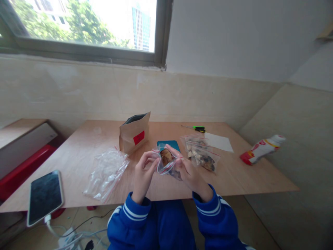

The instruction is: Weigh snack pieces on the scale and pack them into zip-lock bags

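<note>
My left hand (142,174) and my right hand (187,171) together hold a small clear zip bag (166,160) with brown pieces inside, just above the near edge of the wooden table (78,152). Each hand pinches one side of the bag's red-lined top. A teal flat object (169,143) lies on the table right behind the bag. To the right lies a filled zip bag (201,156) of similar brown pieces. An open brown paper pouch (134,132) with a red label stands behind my left hand.
A pile of empty clear zip bags (106,173) lies at the left. A phone (44,196) on a cable sits at the table's front left corner. A green-handled screwdriver (197,128), white paper (219,141) and a red-white bottle (261,148) lie at the right.
</note>
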`<state>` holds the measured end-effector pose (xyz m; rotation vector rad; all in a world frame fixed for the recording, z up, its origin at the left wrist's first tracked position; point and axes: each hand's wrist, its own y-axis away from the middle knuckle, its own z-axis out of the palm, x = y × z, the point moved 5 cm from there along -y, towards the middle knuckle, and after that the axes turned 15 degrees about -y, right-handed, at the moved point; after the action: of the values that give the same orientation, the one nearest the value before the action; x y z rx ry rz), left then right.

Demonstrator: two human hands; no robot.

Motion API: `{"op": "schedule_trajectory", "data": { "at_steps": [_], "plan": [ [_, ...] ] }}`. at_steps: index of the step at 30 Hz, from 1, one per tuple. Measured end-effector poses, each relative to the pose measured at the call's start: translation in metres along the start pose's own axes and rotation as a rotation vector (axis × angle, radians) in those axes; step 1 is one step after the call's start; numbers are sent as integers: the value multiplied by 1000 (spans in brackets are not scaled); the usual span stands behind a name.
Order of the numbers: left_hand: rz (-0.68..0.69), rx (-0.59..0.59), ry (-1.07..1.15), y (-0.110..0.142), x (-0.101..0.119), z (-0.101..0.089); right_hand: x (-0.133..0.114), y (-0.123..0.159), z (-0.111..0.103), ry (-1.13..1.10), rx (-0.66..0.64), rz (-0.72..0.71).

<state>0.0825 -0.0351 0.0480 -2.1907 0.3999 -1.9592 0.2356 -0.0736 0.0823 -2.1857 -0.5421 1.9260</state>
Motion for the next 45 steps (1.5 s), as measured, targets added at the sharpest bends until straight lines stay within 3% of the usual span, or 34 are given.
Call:
{"op": "schedule_trajectory", "data": {
  "at_steps": [6, 9, 13, 16, 22, 31, 34, 39, 45],
  "plan": [
    [19, 220, 15, -6, 7, -24, -32, -12, -19, 130, 37, -79],
    [20, 235, 32, -8, 9, -29, -46, -17, -23, 222, 21, -149],
    [55, 303, -50, -10, 18, -38, -54, -20, -34, 374, 175, -257],
    [69, 325, -90, -12, 24, -44, -46, -16, -41, 340, 338, -263],
    [87, 333, -72, -13, 31, -41, -19, -5, -38, 86, 536, -203],
    [129, 359, -251, -15, 31, -32, -7, 3, -43, 133, 673, -211],
    [126, 375, -195, -19, 26, -31, 1, 1, -46, 85, 657, -170],
    [100, 318, -76, -23, 15, -29, 11, -4, -40, 80, 469, -78],
    [38, 314, -4, -24, 6, -27, 24, -5, -35, 112, 586, -80]
  ]
}}
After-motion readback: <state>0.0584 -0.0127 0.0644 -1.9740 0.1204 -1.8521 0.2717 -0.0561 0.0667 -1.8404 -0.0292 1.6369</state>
